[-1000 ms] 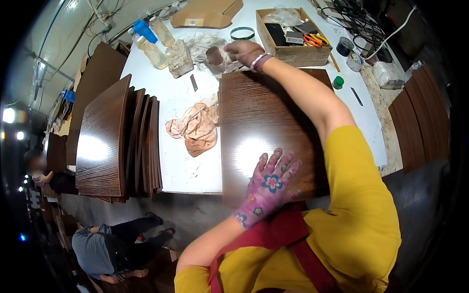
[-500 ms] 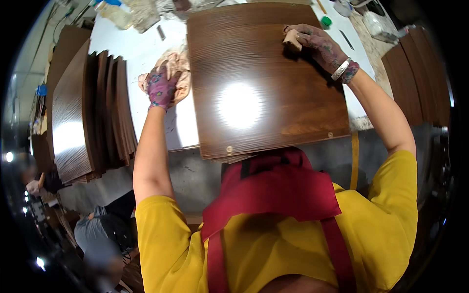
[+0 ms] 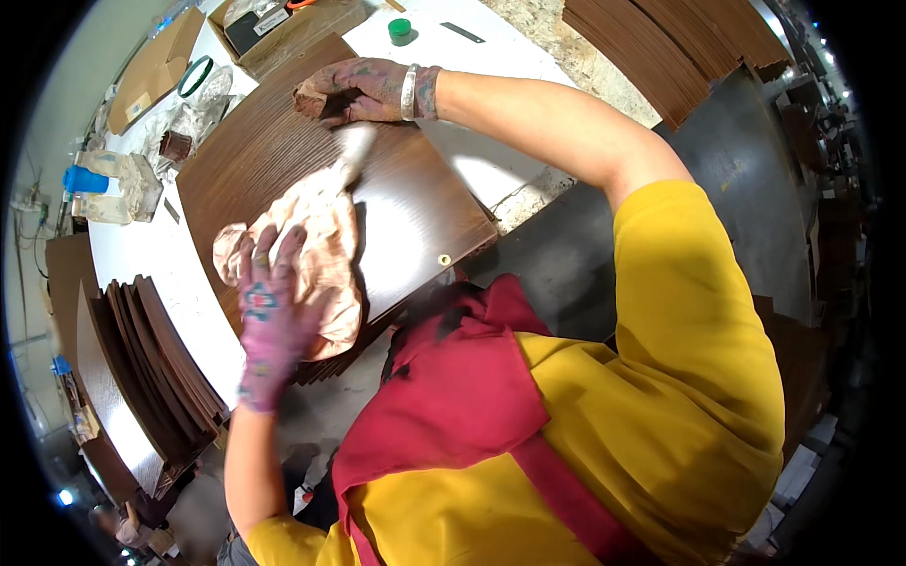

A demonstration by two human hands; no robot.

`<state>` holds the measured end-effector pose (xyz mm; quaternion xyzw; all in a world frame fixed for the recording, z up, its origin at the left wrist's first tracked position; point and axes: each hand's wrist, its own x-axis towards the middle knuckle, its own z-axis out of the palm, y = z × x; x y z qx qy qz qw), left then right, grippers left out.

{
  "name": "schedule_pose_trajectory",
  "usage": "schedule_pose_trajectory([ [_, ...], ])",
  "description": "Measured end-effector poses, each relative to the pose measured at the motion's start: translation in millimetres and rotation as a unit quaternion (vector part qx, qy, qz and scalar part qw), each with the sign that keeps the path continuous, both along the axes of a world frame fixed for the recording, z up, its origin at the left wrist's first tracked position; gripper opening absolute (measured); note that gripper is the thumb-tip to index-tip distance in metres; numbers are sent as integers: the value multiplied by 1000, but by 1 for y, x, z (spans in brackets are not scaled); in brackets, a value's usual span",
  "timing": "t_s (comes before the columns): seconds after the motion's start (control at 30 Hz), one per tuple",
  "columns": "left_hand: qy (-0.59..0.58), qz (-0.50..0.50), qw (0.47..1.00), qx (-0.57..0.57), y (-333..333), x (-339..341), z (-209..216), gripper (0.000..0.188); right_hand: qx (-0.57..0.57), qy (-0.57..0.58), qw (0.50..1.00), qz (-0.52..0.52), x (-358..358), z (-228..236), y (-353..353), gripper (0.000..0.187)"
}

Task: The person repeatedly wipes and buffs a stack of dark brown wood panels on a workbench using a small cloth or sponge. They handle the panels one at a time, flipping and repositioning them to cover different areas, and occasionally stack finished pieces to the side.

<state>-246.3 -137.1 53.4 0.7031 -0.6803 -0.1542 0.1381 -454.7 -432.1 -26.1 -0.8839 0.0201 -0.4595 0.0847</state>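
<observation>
A dark wood-grain panel lies on top of a stack at the table's edge. Across it spreads a crumpled pale pink cloth, whose far tip is smeared by motion. My left hand, in a patterned purple glove, lies over the cloth and holds it, with fingers stretched across it and the thumb blurred. Near the panel's far edge, my gloved right hand is closed round a small brown block, mostly hidden by the fingers. A silvery band circles that wrist.
Brown panels stand in a row at left, and more lie stacked at far right. On the white table are a green-lidded jar, a dark flat strip, an open carton, a blue-capped container and a roll of tape.
My left hand has brought the cloth from the table onto the panel. My right hand has moved left across the panel with the block. The whole view has turned.
</observation>
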Motion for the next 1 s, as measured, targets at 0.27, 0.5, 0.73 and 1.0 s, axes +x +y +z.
schedule_pose_trajectory([
  [0.27,-108,-335,934,-63,-34,-113,11,82,-37,-99,992,72,9,1,2,39],
  [0.5,14,-434,898,-76,-24,-129,37,70,328,-17,930,167,17,-14,-7,26],
  [0.73,333,108,917,-191,-9,178,10,60,252,72,952,-159,-32,21,10,33],
  [1.0,-238,157,958,21,-44,233,-54,58,742,-74,664,-56,-57,94,245,40],
])
